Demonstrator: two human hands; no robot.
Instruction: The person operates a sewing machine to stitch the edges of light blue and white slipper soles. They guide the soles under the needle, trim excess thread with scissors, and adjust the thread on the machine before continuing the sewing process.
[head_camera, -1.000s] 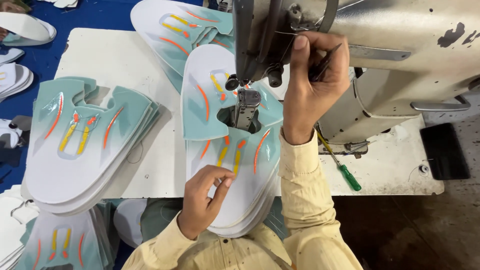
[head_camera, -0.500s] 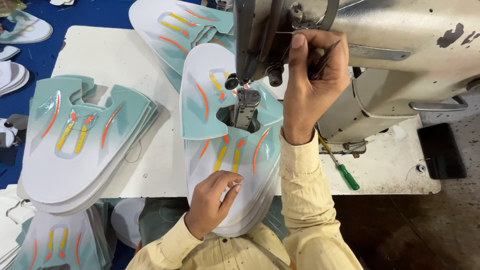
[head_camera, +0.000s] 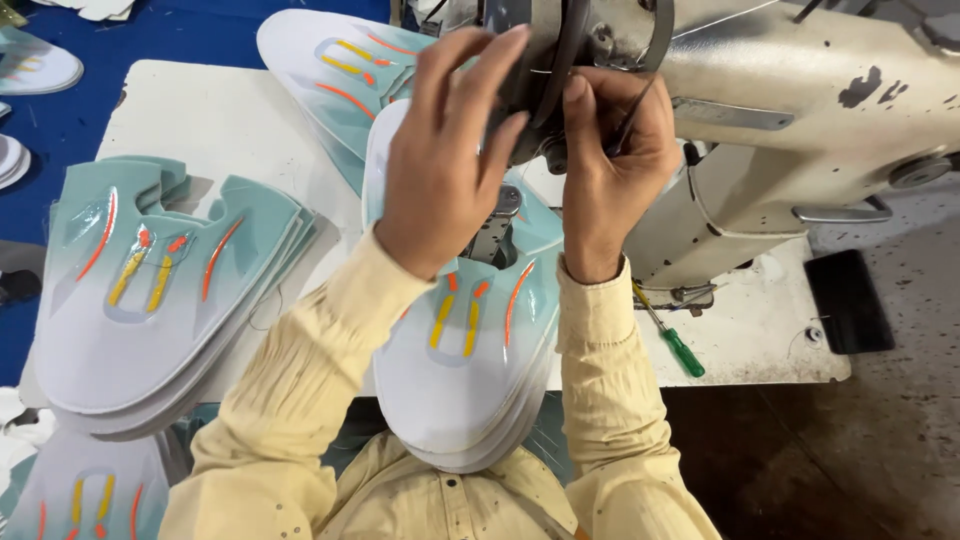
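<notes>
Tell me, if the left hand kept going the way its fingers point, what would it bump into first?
Most likely the head of the sewing machine. The left hand is raised with fingers aimed up and to the right, fingertips right beside the machine's dark front end. Depth is unclear, so they may already touch it.

Left arm: rises from the lower left in a pale yellow sleeve, forearm slanting up and to the right, cuff ending at the wrist.
Left hand (head_camera: 445, 165): raised, back toward the camera, wrist bent slightly back.
Left fingers (head_camera: 500, 70): spread and loosely curved, tips pointing up and right, nothing clamped between them.
Right arm: comes up from the bottom centre in the same pale yellow sleeve, forearm nearly vertical, cuff snug at the wrist.
Right hand (head_camera: 615, 165): raised level with the left, back toward the camera, knuckles up.
Right fingers (head_camera: 640, 105): curled inward, pinched together around something thin and dark.
Spacing: hands just beside each other, thumbs facing, not touching.
</notes>
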